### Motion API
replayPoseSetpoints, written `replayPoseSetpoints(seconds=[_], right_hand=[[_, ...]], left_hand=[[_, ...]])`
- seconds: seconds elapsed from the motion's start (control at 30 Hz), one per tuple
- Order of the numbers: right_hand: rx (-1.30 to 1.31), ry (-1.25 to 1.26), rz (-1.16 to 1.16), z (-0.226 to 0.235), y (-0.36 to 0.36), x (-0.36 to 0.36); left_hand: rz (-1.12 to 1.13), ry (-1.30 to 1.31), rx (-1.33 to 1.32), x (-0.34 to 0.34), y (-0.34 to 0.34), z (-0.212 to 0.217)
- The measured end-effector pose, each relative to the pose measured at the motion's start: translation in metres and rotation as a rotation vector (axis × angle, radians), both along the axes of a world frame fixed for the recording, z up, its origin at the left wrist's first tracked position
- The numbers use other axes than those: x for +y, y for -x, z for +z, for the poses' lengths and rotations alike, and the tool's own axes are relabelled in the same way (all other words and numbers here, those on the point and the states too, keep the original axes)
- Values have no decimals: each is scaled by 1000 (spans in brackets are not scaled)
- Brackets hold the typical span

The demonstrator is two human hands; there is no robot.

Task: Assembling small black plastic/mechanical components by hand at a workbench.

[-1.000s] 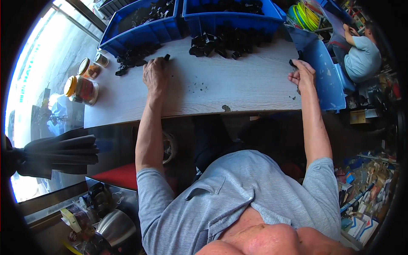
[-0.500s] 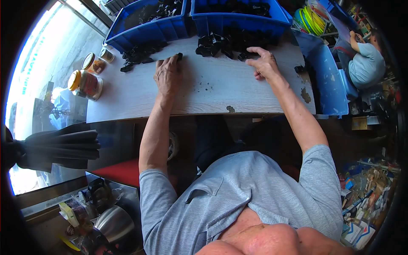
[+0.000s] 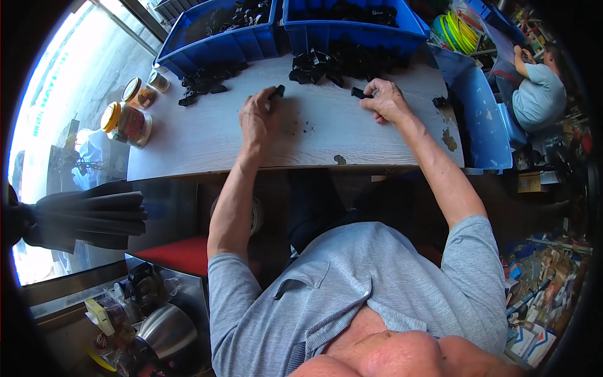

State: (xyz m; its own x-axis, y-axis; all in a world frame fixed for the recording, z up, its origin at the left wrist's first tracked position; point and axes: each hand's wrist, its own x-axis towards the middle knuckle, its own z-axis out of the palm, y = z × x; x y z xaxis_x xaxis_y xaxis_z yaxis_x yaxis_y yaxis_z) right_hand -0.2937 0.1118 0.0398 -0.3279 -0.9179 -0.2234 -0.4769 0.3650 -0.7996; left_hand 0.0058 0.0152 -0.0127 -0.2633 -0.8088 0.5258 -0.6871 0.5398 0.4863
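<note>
In the head view, the person leans over a pale wooden tabletop (image 3: 207,135) with both forearms stretched forward. The left hand (image 3: 257,119) rests near the middle of the tabletop, its fingers curled narrow around a small black plastic part (image 3: 277,92) that sticks out past the fingertips toward the far edge. The right hand (image 3: 386,100) lies to the right of it, well apart, palm down, its fingers pinched on a second small black part (image 3: 358,93) that lies flat on the tabletop at the fingertips. Just beyond both hands a loose heap of black parts (image 3: 339,63) spreads along the far side of the tabletop, touching the front wall of a blue bin (image 3: 352,32) that also holds dark parts. A second blue bin (image 3: 217,44) stands left of the first, with a smaller scatter of black parts (image 3: 204,80) in front of it. At the left end of the tabletop stand a jar with a yellow lid (image 3: 129,124) and two smaller jars (image 3: 146,91) behind it. A lone black part (image 3: 440,102) lies near the right edge. Far right, another person in a light blue shirt (image 3: 534,94) sits turned away
</note>
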Motion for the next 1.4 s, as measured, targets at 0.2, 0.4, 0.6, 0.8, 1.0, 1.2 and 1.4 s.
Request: replayPoseSetpoints(seconds=[0.2, 0.4, 0.6, 0.8, 1.0, 1.2, 1.4], right_hand=[[-100, 50, -34, 0, -3, 17], [7, -13, -80, 6, -13, 15], [-34, -10, 29, -1, -11, 20], [-62, -39, 29, 4, -15, 24], [-95, 12, 47, 0, -12, 26], [-158, 6, 49, 0, -13, 26], [-126, -8, 46, -3, -12, 24]], left_hand=[[-227, -67, 305, 49, 30, 7], [-294, 7, 311, 56, 66, 5], [-430, 92, 171, 46, 99, 13], [-623, 84, -37, 39, 107, 20], [-718, 86, -75, 37, 112, 17], [-592, 79, -202, 56, 102, 13], [-556, 75, -212, 64, 100, 11]])
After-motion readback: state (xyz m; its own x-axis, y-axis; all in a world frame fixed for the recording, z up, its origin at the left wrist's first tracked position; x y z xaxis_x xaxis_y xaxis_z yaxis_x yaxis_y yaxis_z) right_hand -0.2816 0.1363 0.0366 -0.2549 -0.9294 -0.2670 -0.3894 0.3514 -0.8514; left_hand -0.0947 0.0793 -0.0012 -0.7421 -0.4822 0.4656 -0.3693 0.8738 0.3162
